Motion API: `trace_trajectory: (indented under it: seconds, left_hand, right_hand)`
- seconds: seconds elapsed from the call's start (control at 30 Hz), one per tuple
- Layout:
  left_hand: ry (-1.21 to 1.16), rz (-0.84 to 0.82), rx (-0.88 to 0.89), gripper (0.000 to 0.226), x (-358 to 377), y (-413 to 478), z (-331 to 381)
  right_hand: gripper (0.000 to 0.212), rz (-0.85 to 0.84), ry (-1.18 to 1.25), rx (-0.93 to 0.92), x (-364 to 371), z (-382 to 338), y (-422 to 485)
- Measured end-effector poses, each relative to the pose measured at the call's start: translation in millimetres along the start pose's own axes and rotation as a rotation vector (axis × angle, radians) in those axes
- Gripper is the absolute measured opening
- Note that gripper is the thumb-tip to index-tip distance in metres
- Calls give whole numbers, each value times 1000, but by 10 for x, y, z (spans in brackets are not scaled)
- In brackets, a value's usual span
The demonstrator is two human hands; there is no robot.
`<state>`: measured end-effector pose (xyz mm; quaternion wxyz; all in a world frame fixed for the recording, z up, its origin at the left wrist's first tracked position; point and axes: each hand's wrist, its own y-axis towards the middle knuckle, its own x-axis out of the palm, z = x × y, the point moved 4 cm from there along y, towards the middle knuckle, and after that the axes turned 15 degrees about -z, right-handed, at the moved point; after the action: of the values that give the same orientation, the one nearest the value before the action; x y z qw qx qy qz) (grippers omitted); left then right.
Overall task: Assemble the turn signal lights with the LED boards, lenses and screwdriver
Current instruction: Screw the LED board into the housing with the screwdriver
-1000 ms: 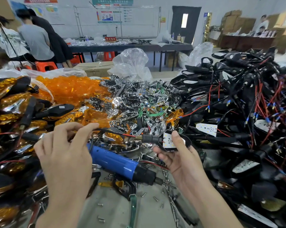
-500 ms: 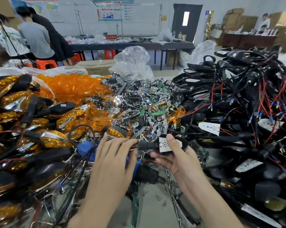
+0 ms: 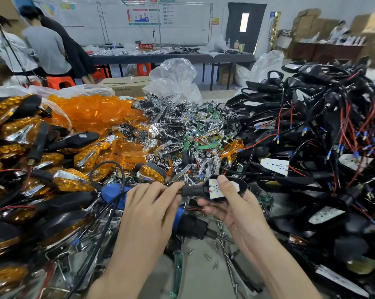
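My right hand [image 3: 232, 203] grips a black turn signal housing [image 3: 236, 187] with a white LED board [image 3: 222, 188] seated in it, thumb pressed on the board. My left hand [image 3: 152, 203] pinches the housing's black stem [image 3: 192, 190] at its left end. Under both hands lies the blue electric screwdriver [image 3: 187, 223], tip pointing right. Orange lenses [image 3: 93, 111] are heaped at the back left, chrome reflectors and LED boards [image 3: 182, 130] in the middle.
Black housings with red and black wires [image 3: 324, 137] pile up on the right. Finished orange lights [image 3: 27, 160] crowd the left. Loose screws [image 3: 208, 256] lie on the grey bench near me. Clear plastic bags [image 3: 173, 78] and people at a far table stand behind.
My left hand has swung from the left, where it held the wire, to the housing's stem beside my right hand. The housing stays in my right hand.
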<state>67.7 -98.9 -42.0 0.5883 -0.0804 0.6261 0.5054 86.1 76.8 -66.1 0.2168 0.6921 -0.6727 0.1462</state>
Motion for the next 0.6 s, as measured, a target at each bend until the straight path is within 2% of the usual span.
trace_trajectory:
  seconds: [0.2,0.4,0.6]
  left_hand:
    - [-6,7,7,33,-15,3,30]
    - [88,-46,-75,36,-17,11,43]
    - [93,-81,-95,39,-30,10,57]
  right_hand:
    - [55,11,3,5,-7,4,-2]
    - [52,18,60,37,46,35,33]
    - [66,-28,131,75,35,-1,35]
